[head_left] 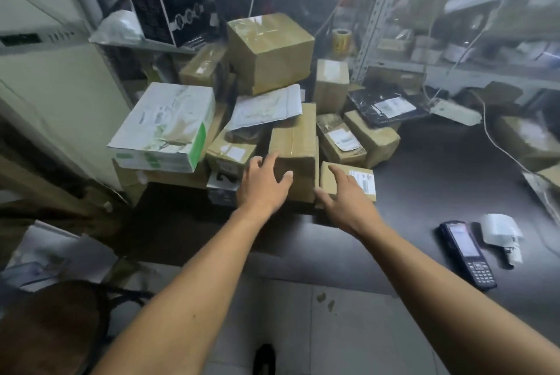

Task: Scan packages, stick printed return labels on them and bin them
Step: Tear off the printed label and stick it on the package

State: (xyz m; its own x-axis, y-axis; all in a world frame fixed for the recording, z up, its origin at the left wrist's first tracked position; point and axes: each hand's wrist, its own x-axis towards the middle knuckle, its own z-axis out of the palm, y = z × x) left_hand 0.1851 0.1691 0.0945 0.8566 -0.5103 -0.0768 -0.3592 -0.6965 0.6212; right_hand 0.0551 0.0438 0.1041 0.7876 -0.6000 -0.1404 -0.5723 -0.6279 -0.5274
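A pile of taped cardboard packages covers the left half of a black table (424, 192). My left hand (263, 185) rests with spread fingers on the near left corner of a long brown box (295, 141) at the pile's front. My right hand (345, 195) reaches over a small flat box (363, 180) with a white barcode label, fingers straight and touching its top. A black handheld scanner (468, 253) lies on the table at the right. Beside it sits a small white label printer (500, 233) with paper sticking out.
A white and green box (165, 126) sits at the pile's left, a large brown box (269, 53) on top, a white mailer (266, 107) below it. A black parcel (385, 106) lies behind. Metal shelving (378, 10) stands at the back right. A brown stool (48, 329) stands lower left.
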